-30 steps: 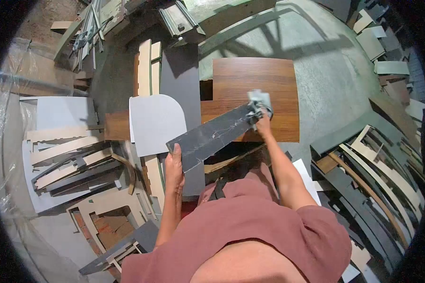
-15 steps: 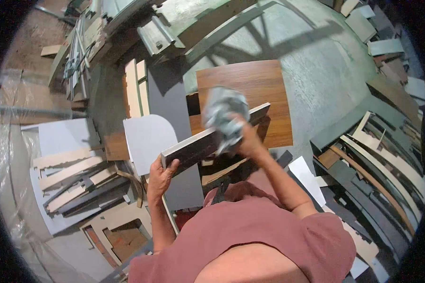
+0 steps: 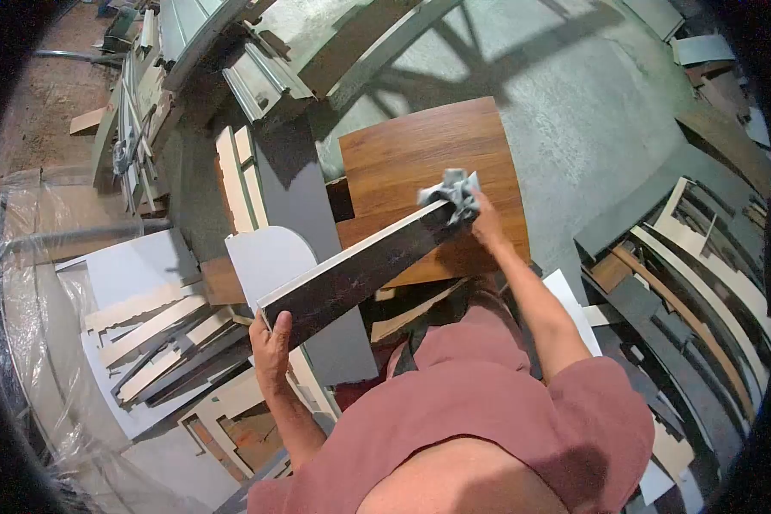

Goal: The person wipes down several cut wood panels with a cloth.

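Note:
A long dark board (image 3: 351, 278) with a pale top edge is held at a slant above the wooden panel. My left hand (image 3: 271, 344) grips its lower left end, thumb on the dark face. At the upper right end, my right hand (image 3: 487, 224) holds a crumpled grey-white cloth (image 3: 456, 195), which is wrapped over the board's end. Beneath lies a brown wood-grain panel (image 3: 428, 146). Beside it, to the left, are a white board with a rounded corner (image 3: 270, 257) and a long grey panel (image 3: 295, 171).
Cut board scraps lie in piles at the left (image 3: 163, 343) and right (image 3: 685, 283). Clear plastic sheeting (image 3: 34, 343) hangs at the far left. Metal profiles (image 3: 261, 81) and thin strips (image 3: 128, 137) lie at the upper left. Concrete floor (image 3: 565, 111) shows beyond the panel.
The cloth and my right hand have moved right, from the board's middle to its far end. My left hand and the board's near end have shifted slightly left and down.

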`<action>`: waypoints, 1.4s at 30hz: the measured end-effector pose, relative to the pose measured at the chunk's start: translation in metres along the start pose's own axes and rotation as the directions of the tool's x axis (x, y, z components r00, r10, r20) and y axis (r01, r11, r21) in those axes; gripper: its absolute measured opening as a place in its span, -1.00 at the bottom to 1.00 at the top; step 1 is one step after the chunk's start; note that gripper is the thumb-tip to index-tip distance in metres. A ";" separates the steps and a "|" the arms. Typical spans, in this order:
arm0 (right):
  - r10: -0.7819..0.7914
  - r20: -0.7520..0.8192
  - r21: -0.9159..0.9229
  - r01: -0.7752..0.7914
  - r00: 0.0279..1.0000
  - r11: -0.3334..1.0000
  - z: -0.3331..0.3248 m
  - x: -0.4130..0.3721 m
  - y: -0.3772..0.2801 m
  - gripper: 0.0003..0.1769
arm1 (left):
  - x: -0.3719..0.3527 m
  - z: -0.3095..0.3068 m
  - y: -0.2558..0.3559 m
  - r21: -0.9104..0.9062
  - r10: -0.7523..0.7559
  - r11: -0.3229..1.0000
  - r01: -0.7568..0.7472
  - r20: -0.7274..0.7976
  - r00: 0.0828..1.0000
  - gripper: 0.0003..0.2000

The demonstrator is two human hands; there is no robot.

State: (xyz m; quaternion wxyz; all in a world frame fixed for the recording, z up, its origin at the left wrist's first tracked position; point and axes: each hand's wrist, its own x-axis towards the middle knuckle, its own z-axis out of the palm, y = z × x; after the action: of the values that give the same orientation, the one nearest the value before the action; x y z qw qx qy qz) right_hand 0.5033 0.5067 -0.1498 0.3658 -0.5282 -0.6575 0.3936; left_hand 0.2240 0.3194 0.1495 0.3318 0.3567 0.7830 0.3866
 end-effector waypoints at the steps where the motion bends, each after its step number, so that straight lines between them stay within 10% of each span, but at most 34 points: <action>1: 0.015 -0.032 -0.056 -0.017 0.999 0.998 0.002 0.006 0.026 -0.46 | 0.000 0.005 0.004 -0.085 0.007 0.996 -0.007 0.000 1.000 -0.51; 5: 0.501 0.037 -0.395 -0.448 0.865 0.802 -0.003 0.025 0.105 -0.69 | 0.006 0.026 0.028 -0.360 0.104 0.928 -0.091 0.017 0.994 -0.38; 9: 0.664 -0.006 -0.318 -0.631 0.748 0.708 -0.043 0.018 0.030 -0.78 | 0.010 0.034 0.019 -0.581 0.197 0.799 -0.155 0.010 0.980 -0.39; 11: 0.417 0.070 -0.018 -0.417 0.906 0.909 -0.051 -0.002 -0.030 -0.76 | 0.012 0.042 0.017 -0.957 0.097 0.285 -0.055 -0.028 0.995 -0.40; 14: 0.167 0.389 0.181 -0.253 0.906 0.950 -0.046 -0.047 -0.086 -0.67 | 0.011 0.052 0.035 -0.968 0.096 0.236 -0.080 -0.059 0.994 -0.40; 15: -0.154 0.305 0.193 0.097 0.940 0.976 -0.042 -0.048 -0.127 -0.64 | 0.010 0.056 0.042 -0.967 0.098 0.240 -0.090 -0.068 0.993 -0.40; 19: -0.715 0.269 0.200 0.689 0.645 0.697 -0.024 -0.051 -0.227 -0.43 | 0.003 0.082 0.070 -0.966 0.096 0.246 -0.083 -0.061 0.994 -0.42; 22: -0.654 0.145 0.111 0.645 0.742 0.756 -0.008 -0.049 -0.222 -0.39 | -0.002 0.090 0.076 -0.935 0.166 0.341 -0.096 -0.041 0.985 -0.42; 25: -0.662 0.110 0.217 0.632 0.741 0.744 -0.020 -0.036 -0.207 -0.46 | 0.003 0.075 0.058 -0.549 0.109 0.828 -0.116 -0.046 0.993 -0.31; 27: -0.586 0.237 0.203 0.551 0.774 0.810 -0.024 -0.037 -0.186 -0.55 | 0.010 0.066 0.047 -0.555 0.486 0.766 -0.324 0.170 0.857 -0.25; 29: -0.630 0.159 0.262 0.582 0.760 0.769 -0.032 -0.028 -0.170 -0.66 | 0.013 0.064 0.063 -0.510 0.509 0.789 -0.342 0.230 0.830 -0.22; 30: -0.422 0.252 0.439 0.286 0.871 0.852 -0.035 -0.029 -0.165 -0.68 | 0.014 0.062 0.063 -0.370 0.492 0.848 -0.380 0.283 0.823 -0.22; 33: -0.318 0.344 0.441 0.146 0.884 0.885 -0.032 -0.026 -0.128 -0.65 | 0.029 0.063 0.059 -0.150 0.482 0.876 -0.459 0.341 0.807 -0.30; 35: -0.354 0.188 0.318 0.284 0.916 0.904 -0.022 -0.024 -0.089 -0.67 | 0.045 0.074 0.056 -0.280 0.712 0.699 -0.658 0.361 0.603 -0.46; 37: 0.276 0.458 0.723 -0.535 0.845 0.437 -0.024 -0.016 -0.071 -0.67 | 0.049 0.089 0.054 -0.351 0.758 0.651 -0.673 0.347 0.552 -0.61; 39: 0.346 0.406 0.804 -0.510 0.846 0.306 -0.008 0.000 -0.011 -0.63 | 0.047 0.102 0.057 -0.574 0.767 0.620 -0.534 0.303 0.565 -0.67; 41: 0.185 0.018 0.373 -0.178 0.983 0.911 -0.004 0.011 0.037 -0.69 | 0.048 0.108 0.061 -0.603 0.750 0.612 -0.511 0.239 0.616 -0.74; 42: 0.180 0.019 0.377 -0.173 0.984 0.910 -0.009 0.017 0.043 -0.69 | 0.052 0.106 0.058 -0.565 0.670 0.659 -0.497 0.140 0.729 -0.74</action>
State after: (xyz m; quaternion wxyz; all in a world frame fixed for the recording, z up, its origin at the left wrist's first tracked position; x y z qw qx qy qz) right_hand 0.5259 0.5303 -0.1836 0.4290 -0.5084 -0.5161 0.5396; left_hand 0.2987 0.4265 0.1347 0.3949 0.5563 0.4295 0.5917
